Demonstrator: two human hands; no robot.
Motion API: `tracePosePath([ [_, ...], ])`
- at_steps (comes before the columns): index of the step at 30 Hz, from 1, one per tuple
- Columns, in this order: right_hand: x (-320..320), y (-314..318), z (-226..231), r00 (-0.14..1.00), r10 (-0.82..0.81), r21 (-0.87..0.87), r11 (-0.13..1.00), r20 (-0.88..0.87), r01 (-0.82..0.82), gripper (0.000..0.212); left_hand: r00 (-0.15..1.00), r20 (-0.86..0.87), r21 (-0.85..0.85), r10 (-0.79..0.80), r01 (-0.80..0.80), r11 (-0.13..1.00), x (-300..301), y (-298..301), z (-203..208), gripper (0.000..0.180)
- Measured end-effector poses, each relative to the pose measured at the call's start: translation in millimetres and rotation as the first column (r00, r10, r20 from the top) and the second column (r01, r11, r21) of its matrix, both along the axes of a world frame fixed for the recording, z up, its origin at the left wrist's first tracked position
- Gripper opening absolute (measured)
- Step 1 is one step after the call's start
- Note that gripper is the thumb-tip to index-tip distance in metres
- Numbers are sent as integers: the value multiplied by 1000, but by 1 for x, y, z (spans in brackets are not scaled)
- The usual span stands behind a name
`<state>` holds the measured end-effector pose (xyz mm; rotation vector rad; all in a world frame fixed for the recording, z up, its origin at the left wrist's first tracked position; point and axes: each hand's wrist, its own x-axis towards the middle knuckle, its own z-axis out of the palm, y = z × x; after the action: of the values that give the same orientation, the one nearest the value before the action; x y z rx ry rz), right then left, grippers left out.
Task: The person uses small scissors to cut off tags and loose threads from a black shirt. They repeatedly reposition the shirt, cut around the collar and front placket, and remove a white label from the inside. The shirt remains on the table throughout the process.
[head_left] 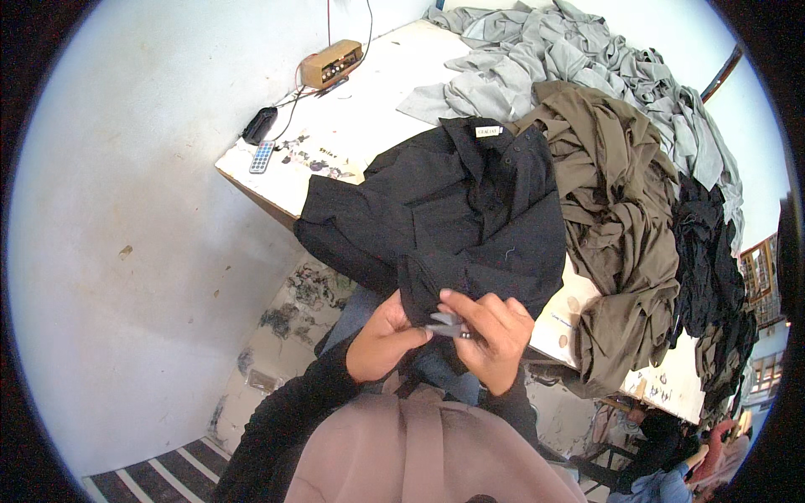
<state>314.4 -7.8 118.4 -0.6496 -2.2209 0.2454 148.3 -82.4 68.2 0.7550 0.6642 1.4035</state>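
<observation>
A black shirt (503,201) with a white neck label lies on the table, its near part hanging over the edge toward me. My left hand (381,339) is closed at the lower edge of the shirt, thumb pointing toward the right hand. In my right hand (495,339) is a small pair of grey thread snips (449,325), its blades pointing left at the cloth by my left thumb. A short pale thread (509,253) shows on the dark fabric. The fingertips of my left hand are partly hidden by the cloth.
Brown garments (620,210) are heaped right of the shirt, with grey garments (570,50) behind and more black ones (700,251) farther right. On the white table (402,63) are a remote control (262,157) and a wooden box with knobs (331,64). People (671,469) sit at lower right.
</observation>
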Motion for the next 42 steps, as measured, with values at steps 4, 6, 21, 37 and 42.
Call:
tracePosePath([
  [4,-5,-3,-4,903,81,-178,969,-421,-170,33,995,-87,-50,42,-46,998,-2,1,-3,59],
  [6,-4,-4,-6,910,25,-199,973,-415,-118,34,995,-85,-46,51,-55,997,-2,0,-4,59],
  [21,10,-9,-18,933,-147,-294,955,-329,46,30,997,0,26,71,-71,997,-4,6,9,78],
  [37,17,-14,2,986,-150,76,985,-71,155,28,996,-5,-32,89,-89,995,0,5,8,77],
  [42,14,-15,2,981,-193,184,965,7,188,30,997,5,25,71,-71,997,4,5,11,78],
])
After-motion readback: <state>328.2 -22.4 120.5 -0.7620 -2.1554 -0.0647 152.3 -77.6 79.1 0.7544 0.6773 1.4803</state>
